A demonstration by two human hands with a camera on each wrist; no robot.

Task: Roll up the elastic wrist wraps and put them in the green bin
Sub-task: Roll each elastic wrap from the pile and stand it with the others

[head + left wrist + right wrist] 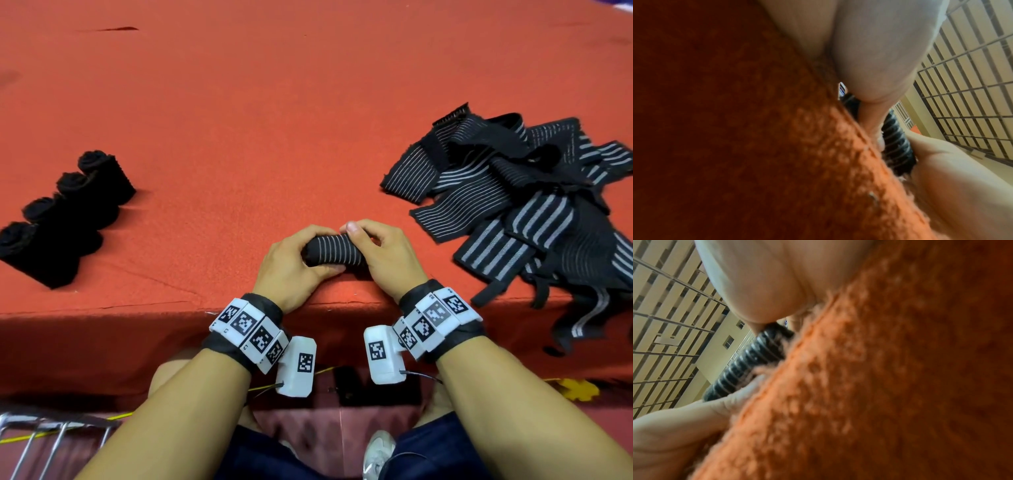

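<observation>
Both hands clamped on one striped wrap roll (pixel 334 251), bottom centre of the head view, right at the near edge of the worktop (pixel 308 102). Left hand (pixel 291 267) curled round the left end, thumb underneath; right hand (pixel 383 253) curled round the right end, thumb tip (pixel 352 228) pressed on top. Likely pinning the last turn so the elastic can't spring open. Roll resting on the orange cloth, probably for friction and support while tightening. Wrist views agree: ribbed roll (pixel 898 146) squeezed between fingers against the fuzzy cloth; same roll (pixel 750 365) seen end-on from the right.

Four finished rolls (pixel 68 212) lined up at left of frame, touching one another, well apart from the loose pile (pixel 534 205) at right. Reads as done stock on one side, raw stock on the other, working spot between.

Green bin not in any view. Binning not yet started, judging by the rolls parked on the worktop.
</observation>
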